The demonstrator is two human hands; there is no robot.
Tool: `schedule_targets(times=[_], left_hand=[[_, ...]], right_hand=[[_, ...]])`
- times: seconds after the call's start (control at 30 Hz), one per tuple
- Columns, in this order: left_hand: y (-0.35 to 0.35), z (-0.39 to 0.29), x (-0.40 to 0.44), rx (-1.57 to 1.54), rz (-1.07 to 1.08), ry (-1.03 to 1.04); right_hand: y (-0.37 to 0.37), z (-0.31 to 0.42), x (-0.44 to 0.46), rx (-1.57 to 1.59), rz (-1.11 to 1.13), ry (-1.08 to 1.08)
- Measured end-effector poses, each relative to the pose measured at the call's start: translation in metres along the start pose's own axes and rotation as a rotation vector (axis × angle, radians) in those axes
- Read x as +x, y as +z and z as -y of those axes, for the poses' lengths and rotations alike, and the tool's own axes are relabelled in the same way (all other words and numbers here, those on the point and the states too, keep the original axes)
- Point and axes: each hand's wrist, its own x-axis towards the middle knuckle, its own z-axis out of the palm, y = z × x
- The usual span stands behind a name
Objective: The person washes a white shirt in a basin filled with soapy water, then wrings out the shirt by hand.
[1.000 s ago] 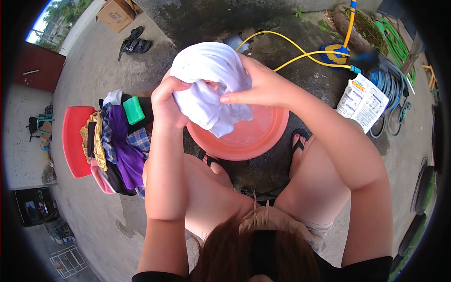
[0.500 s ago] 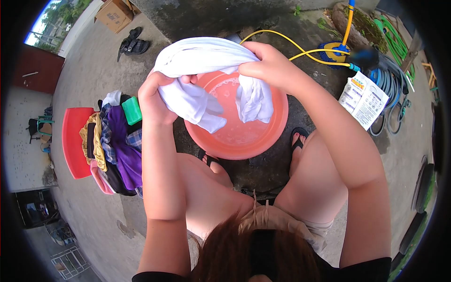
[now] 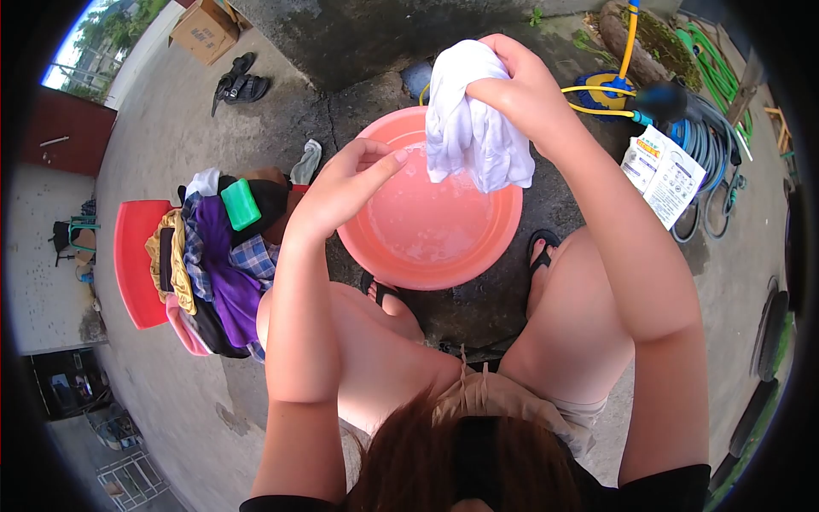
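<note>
A bunched white cloth, probably a garment, hangs from my right hand, whose thumb and fingers grip its upper end. It hangs over the right rear part of a round pink-orange basin holding sudsy water. Over the basin's left side is my left hand, with fingers curved, the thumb apart from them and nothing held. Between this hand and the white cloth there is a gap.
Left of the basin, a red stool bears piled clothes, among them a purple garment, with a green soap box on top. To the right lie a white printed packet and coiled hoses. Black sandals lie at the back left.
My left hand has let go of the white cloth and come away, now open. The cloth, earlier stretched between both hands, now hangs bunched from my right hand, which has moved up and right.
</note>
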Motion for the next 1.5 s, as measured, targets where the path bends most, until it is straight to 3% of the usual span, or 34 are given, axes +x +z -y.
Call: schedule_targets(times=[0.27,0.4,0.5,0.6,0.7,0.73,0.83,1.0,1.1,1.37,1.5], left_hand=[[0.057,-0.022,0.004,-0.959,0.649,-0.186],[0.076,-0.017,0.018,-1.245,0.745,-0.118],[0.077,-0.023,0.023,-1.426,0.684,-0.05],[0.075,-0.04,0.016,-1.526,0.406,0.054],[0.067,-0.032,0.021,-1.878,0.476,0.23],[0.064,-0.039,0.016,-1.686,0.279,0.262],[0.053,-0.045,0.02,-1.57,-0.148,0.299],[0.029,-0.051,0.02,-1.648,-0.166,0.409],[0.021,-0.049,0.017,-1.644,-0.357,0.261],[0.005,-0.022,0.03,-1.612,-0.576,0.09],[0.003,-0.023,0.024,-1.614,-0.67,0.04]], right_hand=[[0.011,-0.015,0.003,-0.063,-0.062,-0.173],[0.02,-0.004,-0.009,-0.074,-0.023,-0.231],[0.024,0.01,-0.02,-0.123,0.022,-0.3],[0.026,0.018,-0.027,-0.256,0.037,-0.454],[0.029,0.022,-0.031,-0.253,0.008,-0.571],[0.029,0.026,-0.033,-0.296,0.005,-0.614],[0.033,0.03,-0.026,-0.383,-0.021,-0.898],[0.04,0.033,-0.027,-0.453,0.03,-0.885],[0.05,0.028,-0.026,-0.477,0.058,-0.812],[0.074,0.02,-0.046,-0.654,0.113,-0.483],[0.085,0.018,-0.051,-0.832,0.129,-0.693]])
